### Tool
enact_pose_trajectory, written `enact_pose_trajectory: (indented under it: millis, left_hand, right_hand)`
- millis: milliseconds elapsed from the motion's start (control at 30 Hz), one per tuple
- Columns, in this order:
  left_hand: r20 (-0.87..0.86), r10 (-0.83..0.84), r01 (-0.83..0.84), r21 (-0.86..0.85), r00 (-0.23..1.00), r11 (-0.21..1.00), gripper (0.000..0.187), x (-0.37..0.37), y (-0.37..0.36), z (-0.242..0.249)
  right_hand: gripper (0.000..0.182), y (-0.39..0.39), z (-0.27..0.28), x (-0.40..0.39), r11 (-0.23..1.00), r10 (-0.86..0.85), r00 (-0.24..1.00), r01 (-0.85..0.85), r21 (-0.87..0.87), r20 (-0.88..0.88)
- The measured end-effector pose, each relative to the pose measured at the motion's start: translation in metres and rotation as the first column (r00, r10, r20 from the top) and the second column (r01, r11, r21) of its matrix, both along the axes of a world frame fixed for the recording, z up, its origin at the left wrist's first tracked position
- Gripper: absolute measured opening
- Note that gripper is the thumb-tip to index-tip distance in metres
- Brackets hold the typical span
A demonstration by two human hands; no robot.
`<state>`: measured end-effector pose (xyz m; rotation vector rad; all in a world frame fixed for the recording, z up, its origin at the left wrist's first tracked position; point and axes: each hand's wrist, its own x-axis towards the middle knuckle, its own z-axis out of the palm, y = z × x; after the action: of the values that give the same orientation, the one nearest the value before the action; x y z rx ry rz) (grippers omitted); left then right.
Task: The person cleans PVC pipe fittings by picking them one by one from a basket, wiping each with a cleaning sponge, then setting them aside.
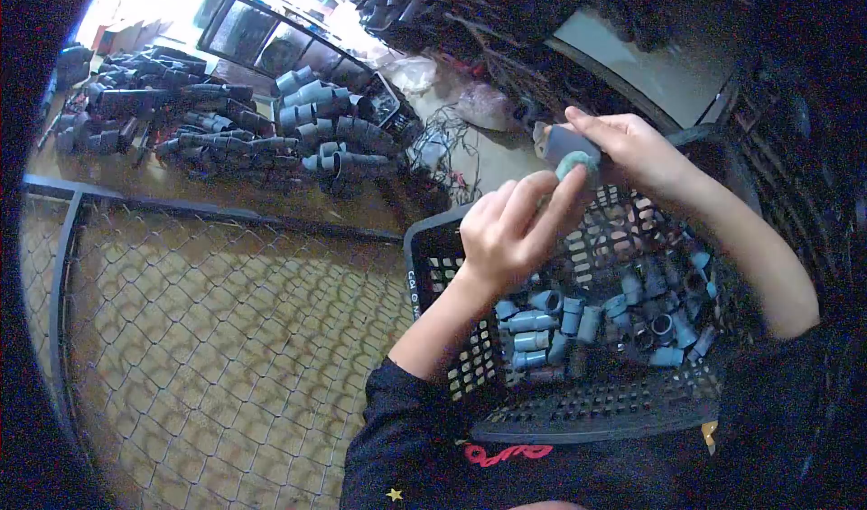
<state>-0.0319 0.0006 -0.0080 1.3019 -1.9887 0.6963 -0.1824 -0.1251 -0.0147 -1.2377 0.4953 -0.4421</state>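
Note:
Above the black basket, my right hand (632, 147) grips a short grey plastic pipe fitting (567, 142), thumb along its top. My left hand (510, 232) reaches up from below, its fingers bent around a small rounded green piece (578, 161) pressed against the fitting's lower side. What the green piece is made of I cannot tell. Below both hands, the black perforated plastic basket (587, 436) holds many loose blue-grey pipe fittings (533, 320), lying in different directions.
Left of the basket runs a chain-link mesh panel (226, 311) in a metal frame. Beyond it, large heaps of grey pipe fittings (181, 113) lie on the floor, near a dark crate (384, 104). Dark stringy material (506, 50) hangs at the upper right, beside a pale panel (641, 68).

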Motion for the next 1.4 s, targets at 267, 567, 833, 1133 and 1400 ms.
enact_pose_trajectory:
  millis: [267,567,833,1133,1400]
  left_hand:
    - [-0.104,-0.018,0.009,-0.081,0.994,0.997,0.038,0.011,-0.002,-0.012]
    - [-0.206,0.074,-0.074,0.012,0.976,0.997,0.041,0.006,0.005,-0.003]
    - [-0.148,-0.017,0.003,-0.092,0.989,0.996,0.035,0.009,0.0,-0.006]
    - [-0.244,0.025,-0.036,-0.037,0.969,0.999,0.041,0.01,-0.004,-0.011]
    - [-0.31,0.121,-0.123,0.012,0.943,0.992,0.035,0.012,-0.004,-0.006]
  right_hand:
    - [0.045,0.006,0.004,0.001,0.995,-0.09,0.995,0.092,-0.042,0.031]
    - [0.049,0.006,0.0,0.003,0.994,-0.094,0.993,0.09,0.064,0.067]
    - [0.041,0.015,0.005,0.007,0.996,-0.055,0.984,0.067,-0.067,0.171]
    - [0.046,0.003,-0.005,0.007,0.999,-0.037,0.992,0.036,0.012,0.119]
    - [0.048,0.0,-0.007,0.005,0.998,0.029,0.998,-0.025,-0.065,0.06]
